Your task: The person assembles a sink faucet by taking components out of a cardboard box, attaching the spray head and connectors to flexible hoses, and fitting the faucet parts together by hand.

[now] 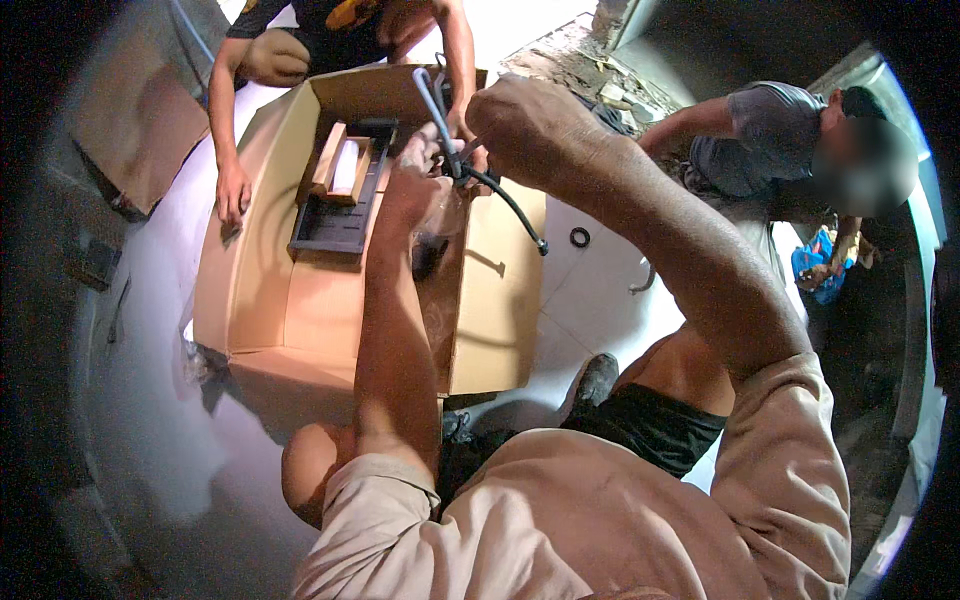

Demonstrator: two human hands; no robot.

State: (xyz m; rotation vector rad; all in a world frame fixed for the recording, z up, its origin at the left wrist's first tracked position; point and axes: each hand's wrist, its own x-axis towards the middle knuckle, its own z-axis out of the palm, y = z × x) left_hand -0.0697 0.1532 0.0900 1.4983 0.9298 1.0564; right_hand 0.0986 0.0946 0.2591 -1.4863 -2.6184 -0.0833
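My left hand (418,172) is above the open cardboard box (495,310), its fingers closed around a grey and black cable (515,208) where its strands meet. The grey part loops up between my hands, and the black end hangs to the right over a box flap. My right hand (535,125) is raised just right of the loop in a fist; what it holds, if anything, is hidden. A co-worker's hand (462,125) is close behind the cable. In the box lies a black slotted panel (335,225) with a wooden frame (328,160) around a white cylinder (345,168).
A co-worker crouches at the far side, one hand (233,193) on the box's left edge. Another person at the right (770,135) is beside a blue bag (820,265). A black ring (580,237) and a curved hook-like piece (643,277) lie on the pale floor. Rubble lies behind.
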